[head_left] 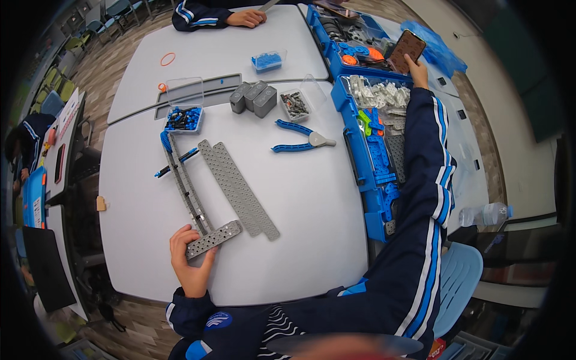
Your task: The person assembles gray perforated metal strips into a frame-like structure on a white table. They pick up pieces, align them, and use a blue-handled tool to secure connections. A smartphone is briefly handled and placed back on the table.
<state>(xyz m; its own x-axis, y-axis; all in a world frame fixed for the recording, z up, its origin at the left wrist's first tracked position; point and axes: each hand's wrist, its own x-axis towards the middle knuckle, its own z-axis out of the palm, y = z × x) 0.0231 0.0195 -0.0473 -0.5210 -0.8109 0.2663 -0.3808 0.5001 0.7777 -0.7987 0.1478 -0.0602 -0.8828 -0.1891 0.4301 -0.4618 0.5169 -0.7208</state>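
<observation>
At the table's near left, my left hand (191, 258) grips the near end of a grey plastic construction-kit frame (191, 195). Its fingers and thumb close round the short perforated crosspiece; blue and black parts sit at the far end. Two long grey perforated beams (240, 189) lie side by side just right of the frame. My right arm reaches far out over the blue parts boxes, and my right hand (419, 73) holds a smartphone (407, 50) by its lower edge. Blue-handled pliers (303, 137) lie on the table between the beams and the boxes.
Open blue boxes (354, 135) full of plastic parts line the table's right side. Small clear boxes of blue-black pins (183, 120), grey pins (295, 104) and blue pins (267, 61) stand beyond, near grey blocks (254, 98). Another person's hand (246, 18) rests across the table.
</observation>
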